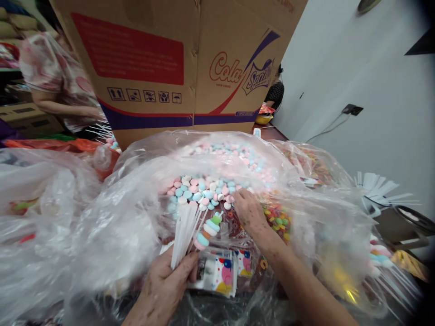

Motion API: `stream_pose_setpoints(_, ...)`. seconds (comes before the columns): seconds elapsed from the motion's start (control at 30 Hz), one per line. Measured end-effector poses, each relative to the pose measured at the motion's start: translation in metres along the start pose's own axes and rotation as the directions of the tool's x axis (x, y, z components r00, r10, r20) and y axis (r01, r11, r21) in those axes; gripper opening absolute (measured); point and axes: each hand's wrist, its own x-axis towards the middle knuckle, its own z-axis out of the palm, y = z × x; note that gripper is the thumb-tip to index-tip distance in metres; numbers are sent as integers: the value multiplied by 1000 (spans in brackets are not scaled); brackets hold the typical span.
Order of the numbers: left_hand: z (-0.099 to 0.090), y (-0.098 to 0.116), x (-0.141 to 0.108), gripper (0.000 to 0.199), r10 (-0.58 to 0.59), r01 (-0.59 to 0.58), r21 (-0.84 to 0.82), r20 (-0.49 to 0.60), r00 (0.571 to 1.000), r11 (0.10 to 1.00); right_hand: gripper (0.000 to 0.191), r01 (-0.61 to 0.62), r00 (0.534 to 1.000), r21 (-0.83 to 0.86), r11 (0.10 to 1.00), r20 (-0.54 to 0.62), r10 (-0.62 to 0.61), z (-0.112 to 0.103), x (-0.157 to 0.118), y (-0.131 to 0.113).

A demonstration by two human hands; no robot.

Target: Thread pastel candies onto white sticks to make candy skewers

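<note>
My left hand [170,276] is closed around a bundle of white sticks [184,233]. In the same grip is a candy skewer [209,231] threaded with pastel discs, an orange piece and a green gummy at its top. My right hand [249,208] reaches to the near edge of a heap of pink, blue and white candies [204,190], fingers curled down and pressed together; whatever is between the fingertips is hidden. Beside that wrist lie small green, yellow and red gummy rings [278,221]. Printed plastic pouches [220,274] lie between my forearms.
A large cardboard box [190,68] stands behind the clear plastic bags [112,226]. At right are a bag of orange gummies [312,163], white sticks in a container [377,188] and finished skewers [380,256]. One person [61,81] works at left; another [275,93] is partly hidden behind the box.
</note>
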Motion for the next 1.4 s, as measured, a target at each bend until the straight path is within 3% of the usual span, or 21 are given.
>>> stream_pose_setpoints(0.13,-8,-2,1,41,-36,36,-11,-1,999,999,21,13,998,-108,994,64,-6,3,1,-7)
stream_pose_setpoints(0.3,-9,0,1,43,-25,24,-31,-23,999,999,26,97,982,6,995,159,-97,-3,-2,-10)
stream_pose_setpoints(0.5,-10,6,-1,42,-63,64,-36,25,998,997,32,219,966,154,963,105,-236,3,-4,-4)
stream_pose_setpoints(0.57,-10,7,-1,42,-51,52,-40,35,998,998,28,169,977,248,954,85,-195,0,-2,-2)
stream_pose_setpoints(0.67,-12,5,-2,41,-42,43,-44,24,999,998,20,-28,998,358,933,66,4,-11,-2,-3)
stream_pose_setpoints(0.73,-12,3,-2,40,-55,55,-47,3,998,997,17,-74,997,412,908,-3,83,-17,-5,-5)
stream_pose_setpoints(0.83,-13,-1,-2,39,-77,77,-58,-4,997,995,16,51,969,465,884,-236,68,-22,-13,-6)
stream_pose_setpoints(0.93,-14,-2,-1,41,-92,92,-39,12,996,995,20,193,892,418,888,-452,19,-25,-22,-2)
stream_pose_setpoints(1.03,-15,2,0,42,-80,80,-17,7,997,997,26,264,820,318,911,-571,-38,-31,-31,-1)
stream_pose_setpoints(1.1,-14,5,0,41,-74,75,-7,20,997,997,29,346,825,294,891,-548,-140,-31,-35,-4)
stream_pose_setpoints(1.2,-11,7,0,41,-90,90,7,36,995,996,26,418,884,374,828,-379,-275,-18,-32,-12)
stream_pose_setpoints(1.3,-9,6,-1,41,-102,102,3,29,994,995,20,226,967,396,890,-201,-156,3,-19,-15)
stream_pose_setpoints(1.4,-10,3,-1,41,-95,95,1,52,994,995,21,65,994,277,959,-100,-38,15,-5,-12)
